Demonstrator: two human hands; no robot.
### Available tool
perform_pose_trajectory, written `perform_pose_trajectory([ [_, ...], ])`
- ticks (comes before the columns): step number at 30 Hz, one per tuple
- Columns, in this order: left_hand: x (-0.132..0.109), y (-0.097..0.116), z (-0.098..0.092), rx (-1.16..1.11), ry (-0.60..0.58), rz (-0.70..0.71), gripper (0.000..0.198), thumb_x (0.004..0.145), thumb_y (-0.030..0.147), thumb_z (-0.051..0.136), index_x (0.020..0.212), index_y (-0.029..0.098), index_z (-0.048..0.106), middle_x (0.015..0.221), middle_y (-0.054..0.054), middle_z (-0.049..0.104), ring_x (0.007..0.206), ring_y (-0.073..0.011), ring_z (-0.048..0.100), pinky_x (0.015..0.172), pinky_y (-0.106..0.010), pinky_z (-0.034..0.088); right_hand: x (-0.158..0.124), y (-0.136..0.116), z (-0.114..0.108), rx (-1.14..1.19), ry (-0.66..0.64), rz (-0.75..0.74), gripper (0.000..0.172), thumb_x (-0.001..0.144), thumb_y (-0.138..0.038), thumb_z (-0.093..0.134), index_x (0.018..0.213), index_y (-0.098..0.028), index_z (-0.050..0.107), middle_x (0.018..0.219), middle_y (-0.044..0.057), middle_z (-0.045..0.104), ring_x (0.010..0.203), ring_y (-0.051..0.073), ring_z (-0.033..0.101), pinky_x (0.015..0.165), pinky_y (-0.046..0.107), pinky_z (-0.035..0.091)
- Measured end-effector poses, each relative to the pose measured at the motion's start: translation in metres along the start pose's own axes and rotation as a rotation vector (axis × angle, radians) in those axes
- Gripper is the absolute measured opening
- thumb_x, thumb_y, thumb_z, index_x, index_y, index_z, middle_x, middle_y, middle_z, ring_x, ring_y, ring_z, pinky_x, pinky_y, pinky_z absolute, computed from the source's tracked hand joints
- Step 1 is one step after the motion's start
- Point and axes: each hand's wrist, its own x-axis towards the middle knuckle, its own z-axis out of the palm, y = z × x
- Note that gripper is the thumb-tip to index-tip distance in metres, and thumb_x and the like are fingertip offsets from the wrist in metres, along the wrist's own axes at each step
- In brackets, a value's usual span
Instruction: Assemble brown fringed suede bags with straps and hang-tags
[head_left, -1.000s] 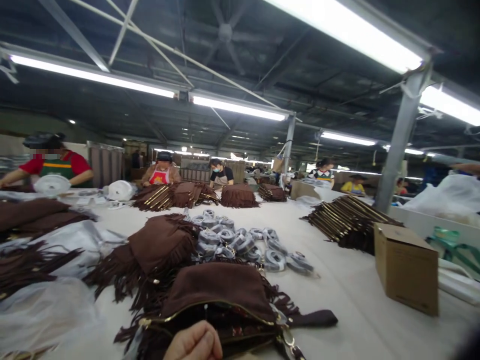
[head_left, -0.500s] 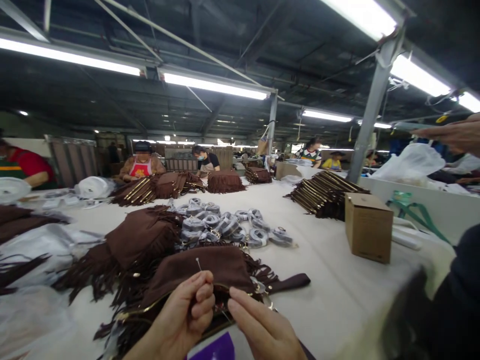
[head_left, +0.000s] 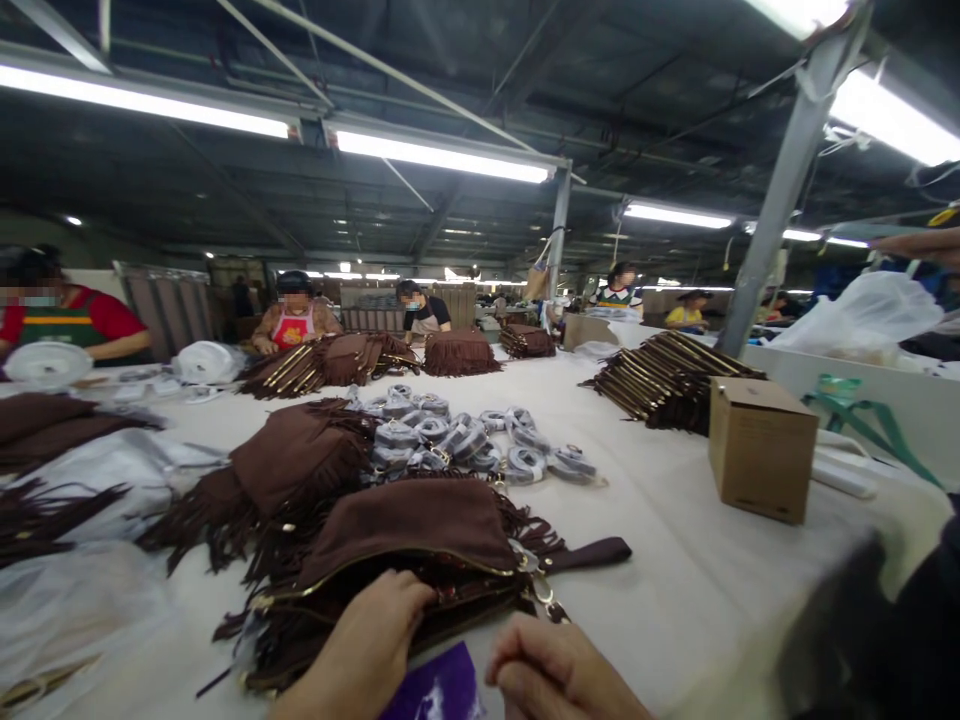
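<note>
A dark brown fringed bag (head_left: 412, 525) lies in front of me, its gold-zipped mouth gaping toward me. My left hand (head_left: 379, 635) is at that opening, fingers bent together against the lining side; whatever they hold is hidden. Nearer the front, my right hand (head_left: 559, 670) is closed with curled fingers, just apart from the bag, and I cannot make out anything in it. Between the hands, below the bag, is a shiny purple piece (head_left: 442, 685). A brown wrist strap (head_left: 592, 555) and gold clasps (head_left: 547, 590) stick out at the bag's right end.
Wrapped grey strap coils (head_left: 465, 440) lie behind the bag. More brown fringed bags (head_left: 292, 455) are piled to the left beside white plastic (head_left: 142, 460). At right stand a cardboard box (head_left: 761, 450) and a stack of gold-edged bags (head_left: 667, 375). Several people work across the table.
My left hand has lowered from above the bag into its opening; the thin white-headed pin it pinched is out of sight. My right hand has moved back and down, its fingers now curled.
</note>
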Motion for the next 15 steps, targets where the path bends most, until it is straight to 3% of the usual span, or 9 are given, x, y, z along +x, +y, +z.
perform_pose_trajectory([
  [2,0.006,0.0,-0.017,0.171,0.005,0.058,0.037,0.087,0.013,0.039,0.105,0.02,0.07,0.111,-0.009,0.07,0.106,-0.0229,0.061,0.096,-0.034,0.043,0.014,-0.003,-0.003,-0.181,-0.054,0.039,0.019,0.092,-0.029,0.044,0.076,-0.022,0.053,0.057,-0.003,0.058,0.053,0.012,0.054,0.058,0.022,0.041],
  [4,0.015,-0.003,-0.026,0.179,-0.012,0.108,0.042,0.087,0.01,0.036,0.113,0.021,0.068,0.118,-0.007,0.069,0.11,-0.0204,0.061,0.098,-0.031,0.042,0.032,-0.004,-0.007,-0.318,-0.038,0.029,0.018,0.088,-0.021,0.042,0.072,-0.022,0.048,0.064,-0.001,0.06,0.064,0.014,0.057,0.065,0.024,0.041],
  [8,0.02,-0.016,-0.027,0.22,-0.031,0.066,0.042,0.084,0.011,0.042,0.116,0.021,0.066,0.12,-0.006,0.069,0.112,-0.0218,0.061,0.099,-0.03,0.042,0.066,-0.001,-0.025,-0.287,-0.019,0.102,0.018,0.09,-0.026,0.037,0.074,-0.022,0.045,0.062,0.0,0.06,0.062,0.016,0.056,0.063,0.025,0.04],
  [11,0.015,-0.022,-0.026,0.302,-0.106,-0.003,0.037,0.084,0.012,0.042,0.104,0.021,0.071,0.108,-0.007,0.072,0.102,-0.0231,0.065,0.089,-0.03,0.047,0.08,-0.002,-0.039,-0.17,-0.039,0.15,0.019,0.092,-0.031,0.035,0.079,-0.022,0.045,0.058,-0.002,0.061,0.051,0.013,0.048,0.054,0.023,0.036],
  [15,0.016,-0.009,-0.022,0.405,-0.146,0.017,0.037,0.08,0.007,0.038,0.085,0.019,0.073,0.099,-0.009,0.072,0.089,-0.0236,0.067,0.079,-0.031,0.049,0.082,-0.003,-0.044,-0.126,-0.097,0.183,0.02,0.091,-0.035,0.038,0.078,-0.022,0.045,0.054,-0.004,0.06,0.046,0.012,0.043,0.051,0.022,0.032],
])
